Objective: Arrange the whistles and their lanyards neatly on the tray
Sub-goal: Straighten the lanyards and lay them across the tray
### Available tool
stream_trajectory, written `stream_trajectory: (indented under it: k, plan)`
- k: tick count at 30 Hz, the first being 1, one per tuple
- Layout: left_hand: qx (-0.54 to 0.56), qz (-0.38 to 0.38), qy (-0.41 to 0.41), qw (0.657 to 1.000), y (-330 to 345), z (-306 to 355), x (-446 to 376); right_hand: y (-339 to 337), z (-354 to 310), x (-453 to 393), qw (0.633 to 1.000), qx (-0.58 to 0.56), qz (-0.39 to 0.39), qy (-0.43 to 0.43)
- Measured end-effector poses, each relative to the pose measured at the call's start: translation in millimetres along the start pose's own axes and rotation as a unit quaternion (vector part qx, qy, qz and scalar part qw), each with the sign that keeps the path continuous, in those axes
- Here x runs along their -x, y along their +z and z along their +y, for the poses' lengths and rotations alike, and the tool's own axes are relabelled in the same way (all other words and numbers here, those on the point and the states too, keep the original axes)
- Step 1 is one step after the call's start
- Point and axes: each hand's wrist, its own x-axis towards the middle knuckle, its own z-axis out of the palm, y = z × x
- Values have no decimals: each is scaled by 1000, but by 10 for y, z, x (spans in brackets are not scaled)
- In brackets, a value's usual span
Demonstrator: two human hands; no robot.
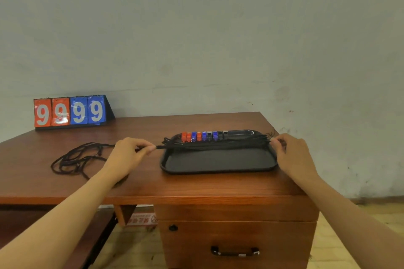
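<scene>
A black tray [218,161] sits on the right half of a reddish wooden desk [142,188]. Along its far rim, at 12 o'clock, a row of whistles [204,136] stands side by side: orange and blue ones toward the 9 o'clock end, dark ones toward 3 o'clock. A bundle of black lanyards [218,144] is stretched across the tray just in front of the whistles, running from 9 o'clock to 3 o'clock.

The left hand [129,155] is just off the tray's 9 o'clock edge, its thumb and curled fingers [150,149] pinching the bundle's left end. The right hand [293,155] is at the tray's 3 o'clock edge, its fingers curled round the other end, where frayed cord tips stick out past the rim.

A loose tangle of black cord [76,159] lies on the desk well to the 9 o'clock side of the left hand. A flip scoreboard [70,111] reading 9 9 9 9, two red cards and two blue, stands at the desk's far left, at 10 o'clock. A drawer handle [235,251] shows below the desk's front edge.
</scene>
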Motion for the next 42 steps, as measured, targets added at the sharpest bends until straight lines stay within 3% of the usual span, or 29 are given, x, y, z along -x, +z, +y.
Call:
stream_trajectory:
  k: [11, 19, 35, 42]
  plan:
    - [134, 42, -109, 984, 579, -179, -266, 65, 405, -345, 994, 66, -44, 69]
    - [103, 44, -169, 979, 700, -289, -468, 273, 494, -584, 993, 93, -53, 56]
    - [79, -1, -119, 990, 408, -254, -300, 55, 213, -305, 998, 43, -1, 54]
    - [27, 66, -113, 991, -68, -505, -30, 86, -312, 247, 997, 40, -27, -61]
